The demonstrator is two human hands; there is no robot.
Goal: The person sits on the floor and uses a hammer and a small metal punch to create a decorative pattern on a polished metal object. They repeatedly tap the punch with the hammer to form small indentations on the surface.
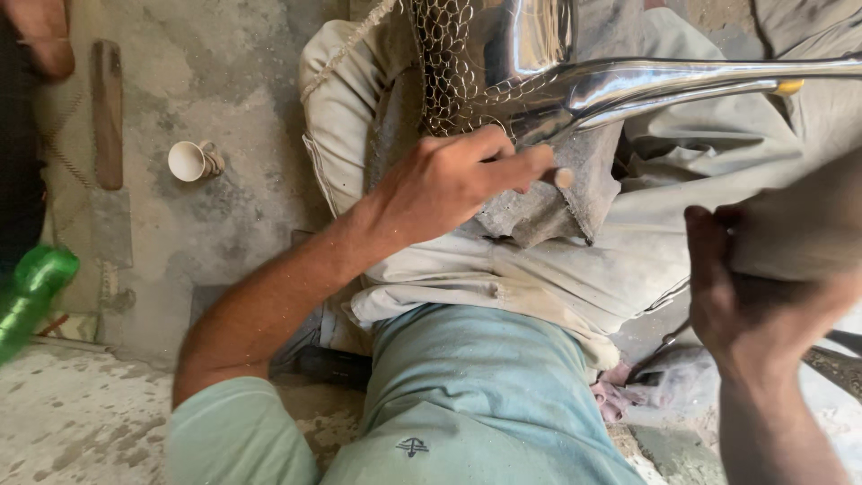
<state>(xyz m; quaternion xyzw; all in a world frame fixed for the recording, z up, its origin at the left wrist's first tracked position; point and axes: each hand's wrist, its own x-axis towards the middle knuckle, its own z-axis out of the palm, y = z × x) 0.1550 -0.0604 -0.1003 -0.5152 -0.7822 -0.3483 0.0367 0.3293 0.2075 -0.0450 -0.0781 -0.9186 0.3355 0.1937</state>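
My left hand [453,180] is closed around a small tool with a pale round tip [563,177], pressed against a polished metal piece [628,85] lying across my lap. That shiny metal piece has a long bar running right and a wire mesh part [449,72] at its top. My right hand [763,287] grips a blurred tan block [799,224] at the right edge. A grey cloth [548,202] and beige fabric [575,269] cover my legs under the metal.
A small white paper cup [190,161] lies on its side on the concrete floor at the left. A wooden stick [108,112] lies further left. A green plastic bottle [31,296] shows at the left edge. Another person's hand [40,36] is at the top-left corner.
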